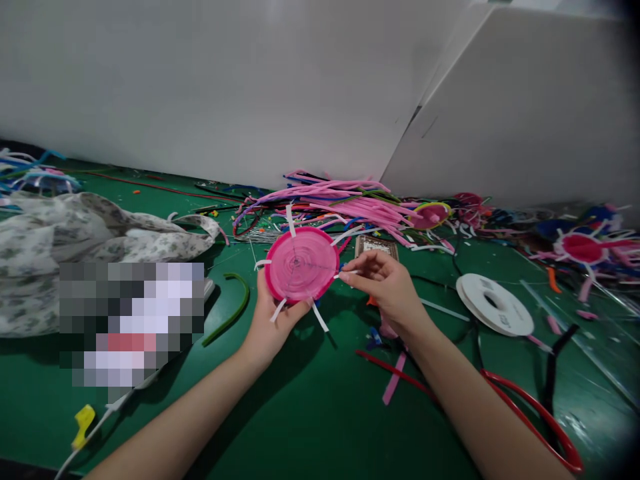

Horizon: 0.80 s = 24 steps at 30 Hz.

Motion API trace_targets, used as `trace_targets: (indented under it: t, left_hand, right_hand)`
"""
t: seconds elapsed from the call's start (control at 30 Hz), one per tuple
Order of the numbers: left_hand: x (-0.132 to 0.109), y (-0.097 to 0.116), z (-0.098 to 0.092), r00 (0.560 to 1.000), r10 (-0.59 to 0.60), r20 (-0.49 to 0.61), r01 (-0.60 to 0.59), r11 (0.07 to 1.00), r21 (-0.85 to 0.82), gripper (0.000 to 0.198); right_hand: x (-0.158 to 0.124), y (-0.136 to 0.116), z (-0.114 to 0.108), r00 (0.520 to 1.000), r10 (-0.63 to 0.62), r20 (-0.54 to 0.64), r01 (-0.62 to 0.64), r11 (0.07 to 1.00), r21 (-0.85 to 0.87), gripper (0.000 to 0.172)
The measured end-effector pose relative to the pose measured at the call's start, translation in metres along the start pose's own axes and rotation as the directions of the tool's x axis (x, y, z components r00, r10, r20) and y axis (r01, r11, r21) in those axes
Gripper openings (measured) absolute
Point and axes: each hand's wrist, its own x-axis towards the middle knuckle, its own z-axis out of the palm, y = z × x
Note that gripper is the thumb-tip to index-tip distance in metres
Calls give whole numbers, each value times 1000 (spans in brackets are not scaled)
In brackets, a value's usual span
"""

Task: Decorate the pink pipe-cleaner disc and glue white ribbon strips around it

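My left hand (270, 320) holds a round pink woven disc (301, 265) by its lower edge, tilted up toward me above the green table (310, 400). Several white spokes stick out around the disc's rim. At the disc's right side, my right hand (385, 283) pinches one white spoke (346, 273) between thumb and fingers.
A heap of pink and coloured pipe cleaners (340, 200) lies behind the disc, with more pink discs (583, 248) at right. A white tape reel (495, 305) sits to the right, a red loop (540, 413) near my right arm, patterned cloth (90, 233) at left, white boards behind.
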Motion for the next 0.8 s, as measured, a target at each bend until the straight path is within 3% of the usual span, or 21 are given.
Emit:
trace_targets:
  t: [0.57,0.8]
  left_hand:
    - [-3,5,3,999,-49,-19,49,998,-34,66]
    - [-2,2,0,1000,-13,-6,13,1000,2,67]
  right_hand:
    - [-3,0,5,996,7,-93,-3,999,53,36]
    - [-6,-1,-2,999,-41,-16,42,997,59,31]
